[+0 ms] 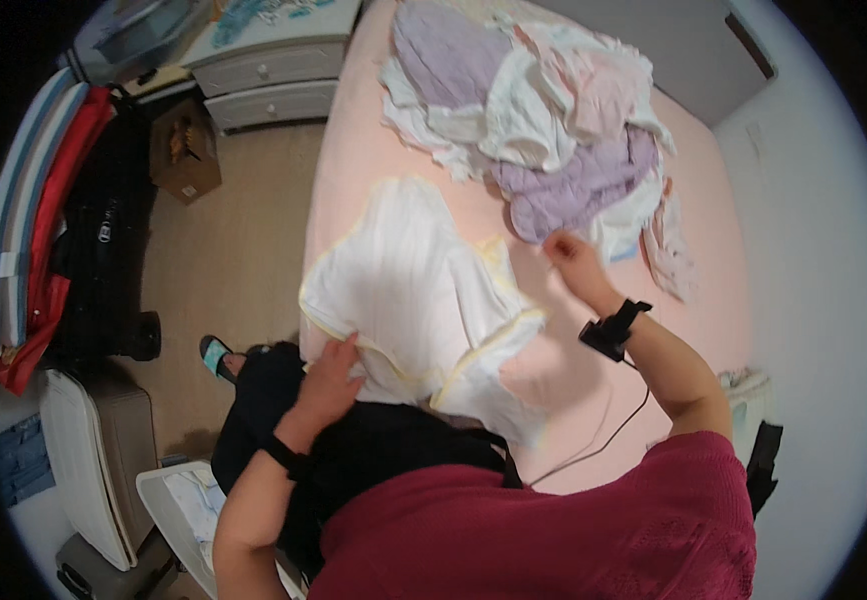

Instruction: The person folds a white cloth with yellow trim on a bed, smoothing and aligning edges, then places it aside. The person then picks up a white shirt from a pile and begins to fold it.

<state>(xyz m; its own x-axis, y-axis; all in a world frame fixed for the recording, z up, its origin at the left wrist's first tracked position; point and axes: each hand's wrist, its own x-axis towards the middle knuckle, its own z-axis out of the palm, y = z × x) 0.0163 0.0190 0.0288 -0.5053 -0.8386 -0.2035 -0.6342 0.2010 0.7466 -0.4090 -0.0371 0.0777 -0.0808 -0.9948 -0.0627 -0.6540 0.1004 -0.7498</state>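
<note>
A white garment with yellow trim (411,277) lies spread, partly folded, on the near part of the bed. My left hand (332,382) holds its trimmed lower left edge, fingertips on top of the cloth. To the right, my right hand (577,270) hangs over the bed beside the garment, blurred, with its fingers curled. Whether anything is in those fingers cannot be made out. Just beyond it lies a quilted purple garment (576,180), the near end of a heap of small clothes. White garments (527,112), a pale pink one (602,90) and another purple piece (448,52) make up the rest.
The bed's pink sheet (351,142) runs up to a wall (801,225) on the right. Left of the bed stand a white drawer unit (272,82), a cardboard box (185,154) and a black bag (103,240). A white bin (170,502) holding cloth sits near my left elbow.
</note>
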